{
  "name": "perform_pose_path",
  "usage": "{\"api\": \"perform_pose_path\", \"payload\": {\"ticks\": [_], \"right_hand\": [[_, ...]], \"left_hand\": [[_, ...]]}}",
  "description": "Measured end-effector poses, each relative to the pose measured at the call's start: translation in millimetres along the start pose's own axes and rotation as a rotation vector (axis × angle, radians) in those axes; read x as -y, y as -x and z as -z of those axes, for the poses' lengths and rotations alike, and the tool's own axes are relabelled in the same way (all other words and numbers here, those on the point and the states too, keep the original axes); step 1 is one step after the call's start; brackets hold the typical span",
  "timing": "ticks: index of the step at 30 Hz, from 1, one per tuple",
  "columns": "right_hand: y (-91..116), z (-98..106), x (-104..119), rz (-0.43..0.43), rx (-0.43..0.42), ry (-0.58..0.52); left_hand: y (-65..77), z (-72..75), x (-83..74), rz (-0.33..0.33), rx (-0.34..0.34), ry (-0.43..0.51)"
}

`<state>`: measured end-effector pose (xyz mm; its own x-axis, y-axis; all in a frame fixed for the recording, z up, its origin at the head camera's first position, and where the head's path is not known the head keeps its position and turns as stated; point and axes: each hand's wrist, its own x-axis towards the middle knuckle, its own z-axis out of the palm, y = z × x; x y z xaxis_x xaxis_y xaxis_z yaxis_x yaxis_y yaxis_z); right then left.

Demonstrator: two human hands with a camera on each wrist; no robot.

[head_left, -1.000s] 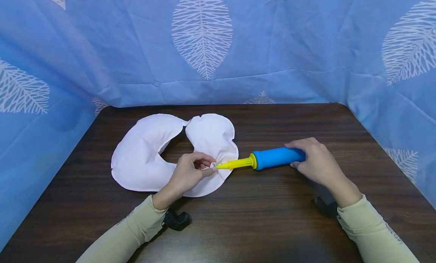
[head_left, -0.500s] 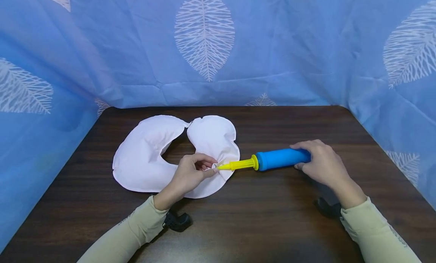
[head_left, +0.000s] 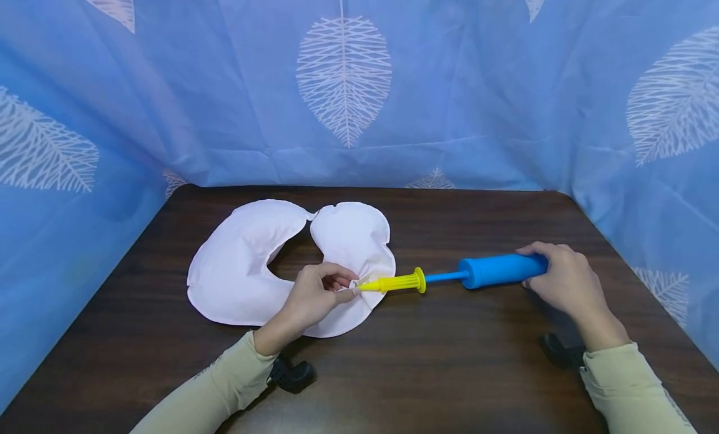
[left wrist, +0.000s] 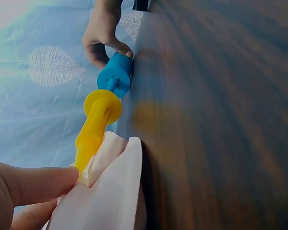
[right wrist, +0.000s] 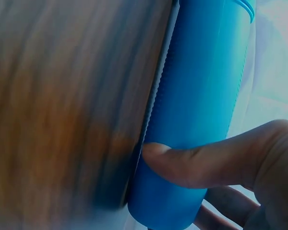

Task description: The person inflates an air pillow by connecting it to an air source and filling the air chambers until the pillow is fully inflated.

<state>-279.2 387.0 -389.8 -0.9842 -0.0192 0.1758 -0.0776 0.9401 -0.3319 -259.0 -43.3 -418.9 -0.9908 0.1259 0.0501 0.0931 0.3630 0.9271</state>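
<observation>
A white U-shaped inflatable neck pillow (head_left: 236,278) lies on the table, partly puffed out. Its valve area meets the yellow nozzle of a hand air pump (head_left: 502,270). My left hand (head_left: 314,296) pinches the valve and nozzle tip together between thumb and fingers; in the left wrist view the thumb (left wrist: 48,184) presses at the joint. Around the rear end of the pump's blue barrel my right hand (head_left: 567,281) is curled, with the thumb (right wrist: 177,165) across it in the right wrist view. A thin blue rod shows between nozzle and barrel. The valve itself is mostly hidden.
The dark wooden table (head_left: 438,365) extends around the pillow and pump. Behind and at both sides hangs a blue curtain (head_left: 241,65) with white leaf prints. A black wrist device (head_left: 294,374) sits below the left cuff.
My right hand has drawn the blue barrel to the right, away from the yellow nozzle, exposing the rod. The left hand keeps its pinch. The head view has tilted up slightly.
</observation>
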Motion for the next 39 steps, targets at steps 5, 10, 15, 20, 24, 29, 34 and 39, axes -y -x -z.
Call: {"api": "perform_pose_path", "payload": {"ticks": [5, 10, 15, 20, 24, 29, 34, 39], "right_hand": [[-0.4, 2.8, -10.9, -0.048, -0.01, 0.003], [-0.7, 9.1, -23.3, -0.086, -0.029, 0.008], [-0.9, 13.5, -32.0, -0.125, -0.037, 0.018], [-0.4, 14.2, -33.6, -0.126, -0.043, 0.027], [0.2, 11.7, -29.1, -0.094, -0.035, 0.024], [1.0, 2.1, -15.3, -0.015, -0.038, -0.01], [2.6, -7.2, 12.1, 0.096, 0.008, -0.049], [6.4, -11.6, 37.1, 0.241, 0.065, -0.072]], "left_hand": [[1.4, -0.3, 2.2, -0.011, -0.006, 0.003], [0.5, -0.6, 0.8, -0.016, -0.004, 0.014], [0.0, -0.7, 0.0, -0.014, -0.001, 0.021], [-0.1, -0.9, 0.3, -0.014, -0.001, 0.013], [0.1, -1.6, -0.4, -0.014, -0.002, 0.008], [-0.7, -2.4, -0.1, -0.015, 0.0, 0.01], [-0.9, -2.0, 1.3, -0.017, -0.005, 0.013], [-0.3, -1.0, 1.6, -0.011, -0.01, 0.008]]}}
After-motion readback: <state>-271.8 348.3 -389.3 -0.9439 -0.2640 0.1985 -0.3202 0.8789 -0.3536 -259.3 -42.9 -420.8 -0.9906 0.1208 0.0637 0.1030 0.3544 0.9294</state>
